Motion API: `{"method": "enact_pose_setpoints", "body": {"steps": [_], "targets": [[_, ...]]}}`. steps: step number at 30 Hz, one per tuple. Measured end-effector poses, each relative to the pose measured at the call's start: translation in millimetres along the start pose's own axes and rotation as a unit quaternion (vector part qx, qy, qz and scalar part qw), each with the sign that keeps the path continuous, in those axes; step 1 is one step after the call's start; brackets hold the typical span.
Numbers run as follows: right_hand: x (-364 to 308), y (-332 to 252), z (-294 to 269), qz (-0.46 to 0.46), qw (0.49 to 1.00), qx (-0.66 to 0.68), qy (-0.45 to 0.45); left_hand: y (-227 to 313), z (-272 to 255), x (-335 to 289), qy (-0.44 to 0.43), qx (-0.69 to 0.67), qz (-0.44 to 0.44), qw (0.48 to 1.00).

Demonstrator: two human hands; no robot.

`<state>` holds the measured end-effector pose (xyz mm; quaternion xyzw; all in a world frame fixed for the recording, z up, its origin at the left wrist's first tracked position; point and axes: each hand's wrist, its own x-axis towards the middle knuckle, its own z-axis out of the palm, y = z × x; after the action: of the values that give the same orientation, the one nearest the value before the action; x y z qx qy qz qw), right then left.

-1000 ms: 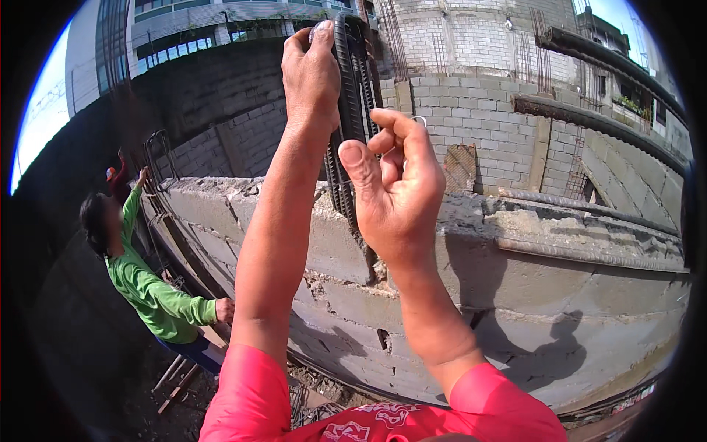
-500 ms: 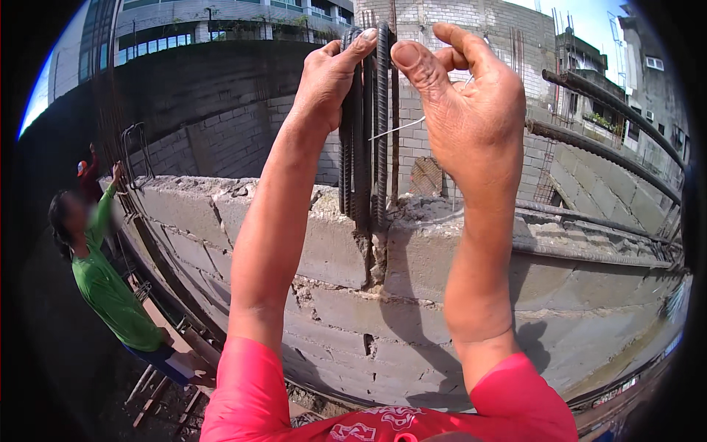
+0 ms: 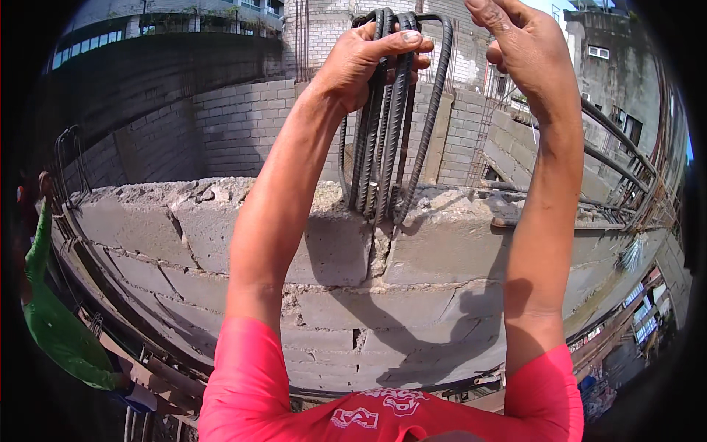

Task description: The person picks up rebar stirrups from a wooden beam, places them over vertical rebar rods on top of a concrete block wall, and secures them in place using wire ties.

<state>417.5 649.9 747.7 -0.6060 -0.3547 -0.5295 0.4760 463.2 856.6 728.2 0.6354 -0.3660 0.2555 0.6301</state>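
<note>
My left hand (image 3: 361, 62) is clenched round the upper part of a bundle of dark ribbed steel reinforcing bars (image 3: 387, 125), thumb across the front. The bars stand upright, hooked over at the top, and rise out of the rough top of a grey concrete-block wall (image 3: 221, 243). My right hand (image 3: 526, 48) is raised just right of the bars' hooked tops, fingers loosely bent, holding nothing I can see. Left of the wall, low down, a person's green sleeve (image 3: 55, 324) shows at the edge
</note>
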Motion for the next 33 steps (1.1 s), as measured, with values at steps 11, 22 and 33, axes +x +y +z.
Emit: {"method": "enact_pose_setpoints", "body": {"steps": [11, 22, 33], "targets": [[9, 59, 56, 0.128, 0.945, 0.286, -0.098, 10, 21, -9, -0.055, -0.024, 0.064, 0.996], [-5, 55, 75, 0.102, 0.927, 0.348, -0.092, -10, 27, -7, 0.214, 0.277, 0.197, 0.916], [-8, 59, 73, 0.127, 0.813, 0.51, -0.251, -17, 27, -3, 0.284, -0.024, 0.294, 0.912]]}}
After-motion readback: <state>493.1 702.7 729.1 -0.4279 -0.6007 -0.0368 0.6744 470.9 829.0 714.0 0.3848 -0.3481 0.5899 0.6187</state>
